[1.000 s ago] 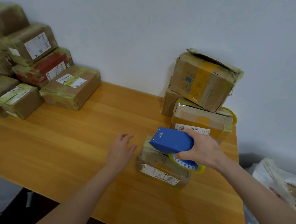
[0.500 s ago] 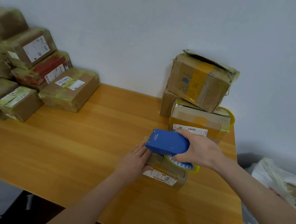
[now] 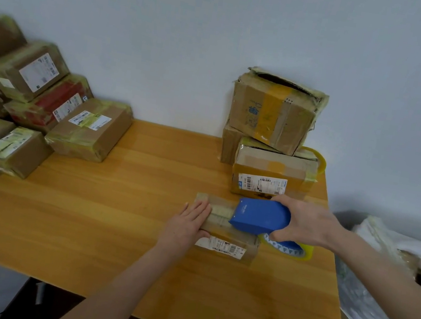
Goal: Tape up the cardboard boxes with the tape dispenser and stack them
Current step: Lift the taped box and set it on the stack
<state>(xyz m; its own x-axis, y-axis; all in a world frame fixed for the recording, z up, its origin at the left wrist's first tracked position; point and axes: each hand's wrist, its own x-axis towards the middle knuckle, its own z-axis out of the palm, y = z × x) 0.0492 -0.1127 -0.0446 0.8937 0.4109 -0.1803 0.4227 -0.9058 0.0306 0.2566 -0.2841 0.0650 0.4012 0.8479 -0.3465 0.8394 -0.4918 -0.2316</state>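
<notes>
1. The small cardboard box [image 3: 224, 229] in hand lies flat on the wooden worktop [image 3: 112, 212], right of centre and just in front of the untaped pile.
2. My left hand [image 3: 187, 226] rests flat on the box's left end, fingers together and extended, pinning it down.
3. My right hand [image 3: 304, 223] is wrapped around the blue tape dispenser [image 3: 261, 217], whose nose sits on the box top; the yellow-edged tape roll [image 3: 287, 247] hangs below my palm, past the box's right end.
4. Judgement: the step is laying a strip along the top seam. To do it well I would keep the nose pressed down, draw in one straight line along the box, hold steady pressure with the left hand so that the light box does not slide, and carry the strip over the far edge before cutting.
5. Behind the box, three worn boxes [image 3: 273, 141] stand piled against the wall; the uppermost [image 3: 274, 111] sits tilted with a torn top. A spare tape roll [image 3: 319, 160] shows beside them.
6. The finished stack [image 3: 33, 106] occupies the far left, leaning against the wall.
7. Between the two groups the worktop is bare, giving room to slide or turn the box leftward. The right edge is near the dispenser, with bags [image 3: 382, 283] just beyond; the pull should not overrun there.
</notes>
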